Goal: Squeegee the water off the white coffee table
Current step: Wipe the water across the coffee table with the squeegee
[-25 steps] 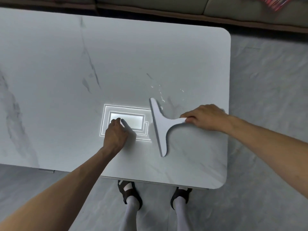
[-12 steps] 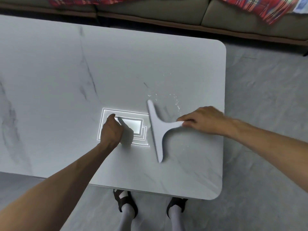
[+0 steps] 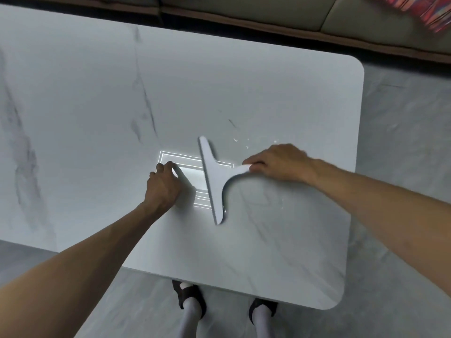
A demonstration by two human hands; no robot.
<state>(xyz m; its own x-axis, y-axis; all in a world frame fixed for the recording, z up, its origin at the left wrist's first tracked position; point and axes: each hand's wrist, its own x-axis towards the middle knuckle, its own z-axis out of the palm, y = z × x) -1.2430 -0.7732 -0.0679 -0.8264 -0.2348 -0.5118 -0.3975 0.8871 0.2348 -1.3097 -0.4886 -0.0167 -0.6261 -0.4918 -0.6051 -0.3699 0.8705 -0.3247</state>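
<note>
A white T-shaped squeegee [image 3: 214,176] lies blade-down on the white marble coffee table [image 3: 268,252], its blade running near to far. My right hand [image 3: 278,164] grips its handle from the right. A few water drops [image 3: 240,141] glisten just beyond that hand, and faint wet streaks lie nearer me. My left hand [image 3: 163,184] rests on the table left of the blade with its fingers curled, holding nothing. A bright reflection of a ceiling light [image 3: 190,176] shows between my hands, partly covered by the blade.
A grey-green sofa [image 3: 244,13] with a red plaid cloth [image 3: 429,13] runs along the table's far side. The table's right edge and rounded corners border grey floor [image 3: 402,167]. My feet [image 3: 190,296] stand at the near edge.
The squeegee has slid left across the table, its blade now over the light reflection and closer to my left hand. My left hand has stayed where it was.
</note>
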